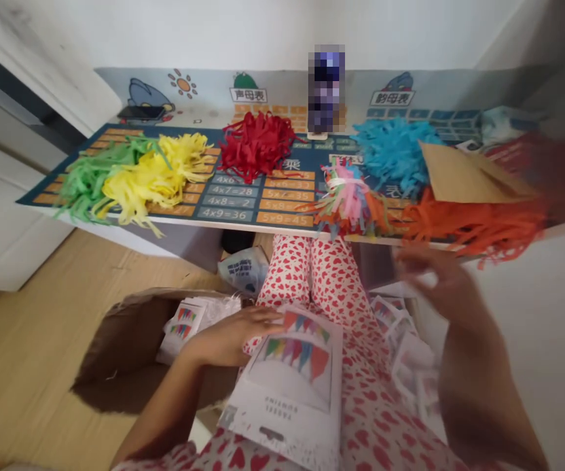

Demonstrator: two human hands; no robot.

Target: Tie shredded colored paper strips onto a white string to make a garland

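My left hand (243, 333) rests with its fingers spread on the upper left part of a white tassel bunting package (287, 386) lying on my lap. My right hand (434, 275) is raised just in front of the table's right edge, below the orange tassels (469, 222); it is blurred, and whether it holds anything is hard to see. A tied multicoloured tassel bundle (346, 196) lies at the table's front edge. Behind it are blue tassels (395, 150), with red tassels (257, 145) at the middle and yellow tassels (157, 173) beside green tassels (90, 176) at the left.
The table (230, 199) has a printed cover. A brown paper piece (463, 173) lies over the orange tassels. A phone (142, 113) is at the back left. Beside my legs stand a cardboard box (125, 340) with packages and, on the right, more packages (412, 360).
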